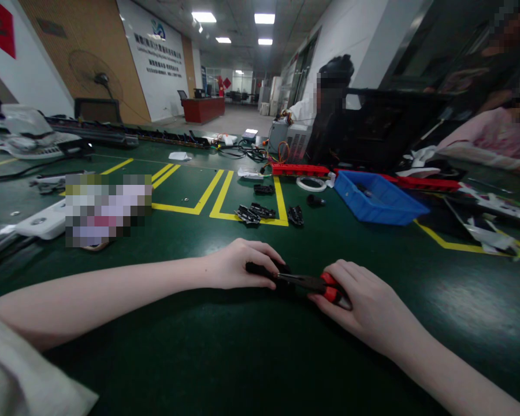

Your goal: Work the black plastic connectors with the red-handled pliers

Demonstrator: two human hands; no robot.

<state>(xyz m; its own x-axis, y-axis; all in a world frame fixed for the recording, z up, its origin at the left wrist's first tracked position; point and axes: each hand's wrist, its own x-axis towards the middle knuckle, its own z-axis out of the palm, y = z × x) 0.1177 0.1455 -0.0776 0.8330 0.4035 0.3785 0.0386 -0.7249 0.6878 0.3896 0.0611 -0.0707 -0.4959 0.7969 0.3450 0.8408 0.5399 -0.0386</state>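
Green counter beneath, the left hand pinches a black part, probably light, stiff and best held edgewise, while the right hand wraps firmly around pliers.

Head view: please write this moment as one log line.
left hand: holding black part | right hand: holding red-handled pliers, tips at the part | beyond: blue bin on green table

The smooth dark-green worktop is finished with a soft gloss. The slim red-handled pliers are formed of dark metal and smooth, plastic-looking grips. The open blue rectangular bin is moulded in plastic; the beige sleeve is made of matt cloth.
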